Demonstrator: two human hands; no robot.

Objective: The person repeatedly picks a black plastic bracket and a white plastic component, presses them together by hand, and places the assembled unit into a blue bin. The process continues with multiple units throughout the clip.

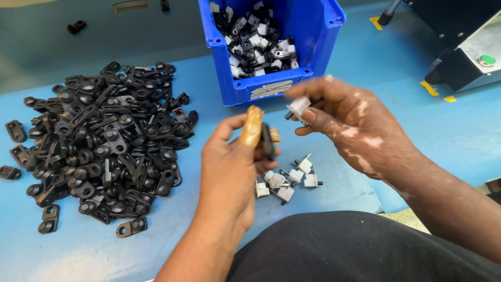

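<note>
The left hand (237,156) pinches a black bracket (267,141) upright over the blue worktop (365,68); the right hand (344,120) grips a white clip (298,107) just beside it (apart). More clips (287,180) lie below, brackets (104,141) heaped left, bin (271,47) behind.

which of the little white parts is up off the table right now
The white part pinched in the right hand; the other loose ones lie on the blue table.

Brackets (104,151): black moulded plastic, semi-matt with a dull sheen. Bin (313,21): glossy blue plastic, smooth walls. Clips (286,180): white matt plastic bodies with thin bright metal pins. Table (443,130): smooth blue surface, faintly scuffed. Button (487,59): glossy green plastic.
</note>
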